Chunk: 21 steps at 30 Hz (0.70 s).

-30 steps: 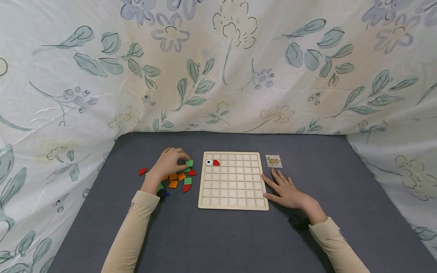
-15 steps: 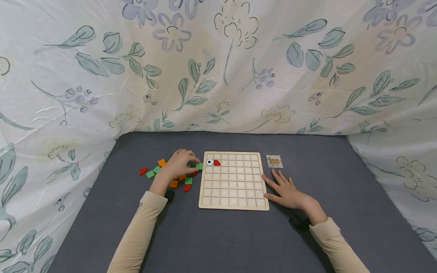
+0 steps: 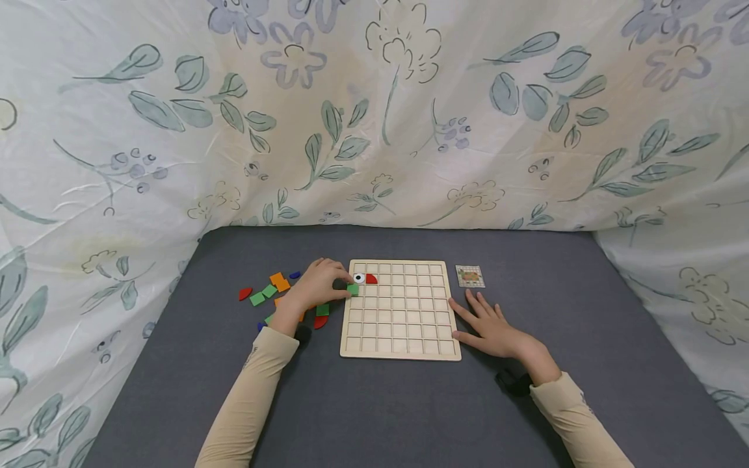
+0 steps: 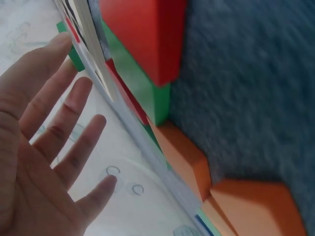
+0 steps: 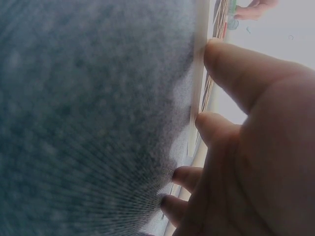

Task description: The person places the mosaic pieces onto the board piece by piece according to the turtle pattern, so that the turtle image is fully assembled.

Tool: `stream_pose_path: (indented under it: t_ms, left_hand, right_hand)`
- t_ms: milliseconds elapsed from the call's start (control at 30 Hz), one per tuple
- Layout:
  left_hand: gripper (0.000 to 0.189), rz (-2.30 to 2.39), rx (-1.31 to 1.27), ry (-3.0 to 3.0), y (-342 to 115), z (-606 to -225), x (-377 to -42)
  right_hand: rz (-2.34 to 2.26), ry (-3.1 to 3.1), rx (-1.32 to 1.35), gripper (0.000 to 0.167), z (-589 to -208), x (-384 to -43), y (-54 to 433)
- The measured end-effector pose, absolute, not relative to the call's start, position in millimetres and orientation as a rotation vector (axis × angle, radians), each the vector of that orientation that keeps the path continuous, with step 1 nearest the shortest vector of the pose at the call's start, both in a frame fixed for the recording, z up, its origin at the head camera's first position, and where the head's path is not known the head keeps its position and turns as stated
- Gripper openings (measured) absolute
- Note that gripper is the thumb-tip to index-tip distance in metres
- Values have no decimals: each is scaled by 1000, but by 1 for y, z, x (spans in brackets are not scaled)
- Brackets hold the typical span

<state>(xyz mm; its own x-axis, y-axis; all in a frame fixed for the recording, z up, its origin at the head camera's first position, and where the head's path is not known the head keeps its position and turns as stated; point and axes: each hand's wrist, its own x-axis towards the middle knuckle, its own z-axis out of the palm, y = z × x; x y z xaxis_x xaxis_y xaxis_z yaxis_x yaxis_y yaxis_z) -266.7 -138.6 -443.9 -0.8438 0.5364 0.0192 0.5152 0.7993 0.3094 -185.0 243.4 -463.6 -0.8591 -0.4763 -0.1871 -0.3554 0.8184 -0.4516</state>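
My left hand (image 3: 318, 287) pinches a green square tile (image 3: 354, 290) between thumb and fingertips, over the upper left edge of a pale wooden grid board (image 3: 404, 318). In the left wrist view the same green tile (image 4: 77, 60) shows at the thumb tip, the other fingers spread loosely. Just behind it on the board sit a white round piece with a black dot (image 3: 359, 278) and a red quarter-circle tile (image 3: 371, 279). My right hand (image 3: 491, 329) lies with fingers spread, its thumb and index fingertip touching the board's right edge.
Left of the board are scattered loose tiles: orange squares (image 3: 283, 285), green squares (image 3: 257, 298), red quarter-circles (image 3: 245, 294) and blue pieces (image 3: 295, 275), some hidden by my left arm. A small printed card (image 3: 470, 276) lies beyond my right hand. A floral cloth (image 3: 398, 130) hangs behind the grey table.
My left hand has carried the green tile rightward from the loose pile to the board's upper left edge, uncovering tiles behind it. The right hand stays at the board's edge.
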Motion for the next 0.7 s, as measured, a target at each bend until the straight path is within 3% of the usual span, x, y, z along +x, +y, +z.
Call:
stream_pose_path:
  t_ms: [700]
  left_hand:
    - [21,511,845,2925,-132,-444,-266]
  right_hand:
    - [-664,2711,-688,68,-467,-185,245]
